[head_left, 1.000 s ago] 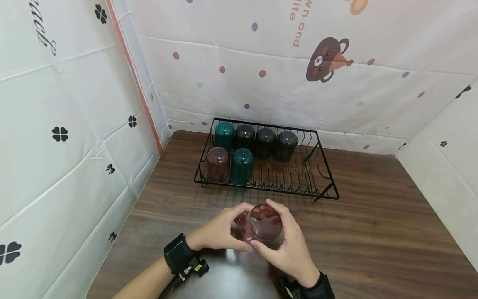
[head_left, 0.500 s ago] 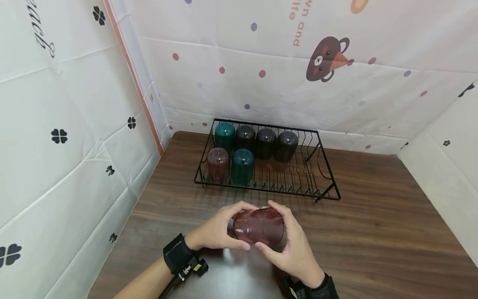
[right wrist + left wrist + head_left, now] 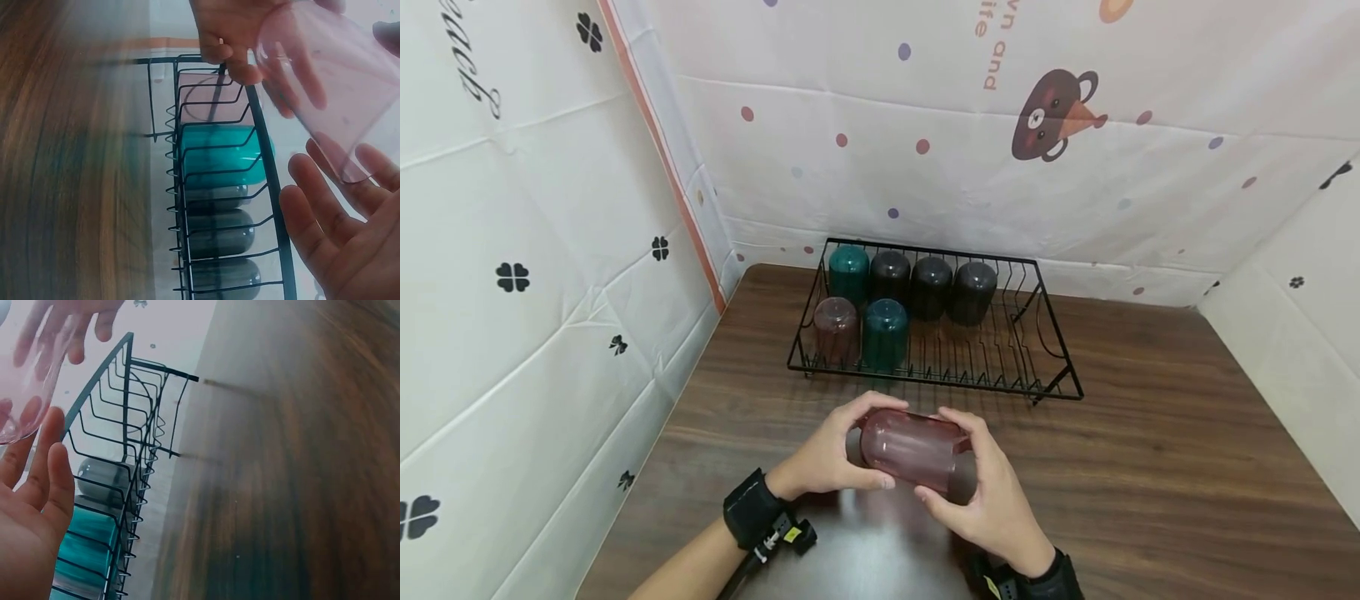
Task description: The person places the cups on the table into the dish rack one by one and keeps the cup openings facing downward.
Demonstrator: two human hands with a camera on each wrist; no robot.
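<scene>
A translucent pink-red drinking glass (image 3: 910,450) lies sideways in the air between both hands above the table's front part. Its rounded base points left and its mouth right. My left hand (image 3: 831,454) holds the base end, thumb below and fingers over the top. The right hand (image 3: 992,492) grips the rim end in the same way. Both wrist views show the clear pink wall of the glass (image 3: 344,75) with fingers visible through it. Behind the hands stands a black wire rack (image 3: 940,382) with several upturned glasses.
In the rack's rear row are a teal glass (image 3: 848,275) and several dark grey glasses (image 3: 931,287). A pink glass (image 3: 837,332) and another teal glass (image 3: 885,335) stand in front. Printed sheeting (image 3: 865,108) closes off the back and sides of the wooden table (image 3: 1150,467).
The glass has turned between the hands: its mouth tilted toward the head camera before and now points right. The left hand has shifted slightly left. The glasses in the rack stay put.
</scene>
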